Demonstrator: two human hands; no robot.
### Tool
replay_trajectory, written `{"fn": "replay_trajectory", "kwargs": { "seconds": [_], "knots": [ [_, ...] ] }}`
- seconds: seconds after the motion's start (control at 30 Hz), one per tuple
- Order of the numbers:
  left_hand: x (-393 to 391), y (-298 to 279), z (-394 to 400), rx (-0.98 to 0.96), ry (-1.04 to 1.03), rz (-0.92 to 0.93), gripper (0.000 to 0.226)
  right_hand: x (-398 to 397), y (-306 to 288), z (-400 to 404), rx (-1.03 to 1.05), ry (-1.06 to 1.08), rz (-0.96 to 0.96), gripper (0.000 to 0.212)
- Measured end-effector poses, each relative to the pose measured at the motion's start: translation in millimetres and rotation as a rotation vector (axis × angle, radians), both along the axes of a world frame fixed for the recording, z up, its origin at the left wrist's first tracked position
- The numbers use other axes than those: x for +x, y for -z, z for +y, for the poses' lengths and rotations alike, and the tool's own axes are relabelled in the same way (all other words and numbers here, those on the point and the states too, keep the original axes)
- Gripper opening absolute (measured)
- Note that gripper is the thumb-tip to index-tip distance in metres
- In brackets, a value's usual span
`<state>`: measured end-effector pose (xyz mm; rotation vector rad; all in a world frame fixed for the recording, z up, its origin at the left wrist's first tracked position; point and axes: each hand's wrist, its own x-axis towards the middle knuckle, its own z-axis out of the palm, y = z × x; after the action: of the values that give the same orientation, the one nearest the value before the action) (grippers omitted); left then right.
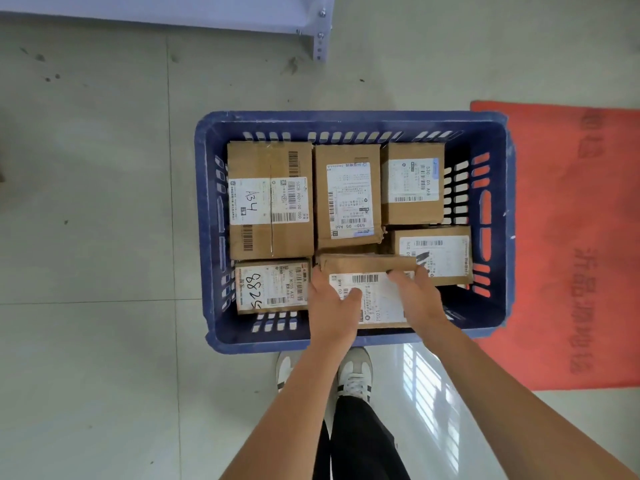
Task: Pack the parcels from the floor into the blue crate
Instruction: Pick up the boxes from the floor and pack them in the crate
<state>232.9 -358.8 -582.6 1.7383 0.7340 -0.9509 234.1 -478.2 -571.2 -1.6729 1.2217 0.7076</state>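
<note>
Brown cardboard parcel (372, 292) with white barcode label, gripped by left hand (334, 311) and right hand (417, 296), fingers (398, 274) clasping its edges inside blue crate (207, 174).

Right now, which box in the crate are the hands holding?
The box at the near edge of the blue crate; left hand and right hand rest on it, the other five lie untouched.

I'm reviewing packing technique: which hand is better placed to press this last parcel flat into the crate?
Probably the left hand: it lies flat over the parcel, thumb on the label. The right hand only hooks the far edge, beside the neighbouring box in the blue crate.
</note>
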Motion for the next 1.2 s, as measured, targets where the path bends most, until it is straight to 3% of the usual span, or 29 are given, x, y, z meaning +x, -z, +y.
{"fn": "replay_trajectory", "kwargs": {
  "seconds": [0.1, 0.33, 0.6, 0.8, 0.93, 1.2],
  "knots": [
    [1.6, 13.2, -6.3, -0.001, -0.016, 0.028, 0.074, 1.2, 9.7, -8.1, 0.000, -0.021, 0.010, 0.048],
    [-4.1, 22.7, 8.3, 0.109, -0.052, 0.039, 0.069, 2.1, 14.8, 7.8, 0.004, -0.132, -0.011, 0.043],
    [-3.0, 15.4, -1.1, 0.202, -0.044, -0.008, 0.073, -12.9, 18.2, 1.0, 0.093, -0.076, -0.018, 0.035],
    [1.6, 17.8, -11.0, 0.166, -0.063, 0.032, 0.078, 0.4, 38.2, -12.8, 0.218, -0.004, 0.041, 0.055],
    [2.3, 26.1, -11.4, 0.194, -0.057, 0.033, 0.075, -2.5, 42.8, -7.9, 0.092, -0.126, 0.008, 0.050],
    [1.6, 33.0, -1.9, 0.231, 0.073, 0.059, 0.071, -21.7, 45.4, -6.8, -0.045, -0.153, -0.062, 0.048]
  ]
}}
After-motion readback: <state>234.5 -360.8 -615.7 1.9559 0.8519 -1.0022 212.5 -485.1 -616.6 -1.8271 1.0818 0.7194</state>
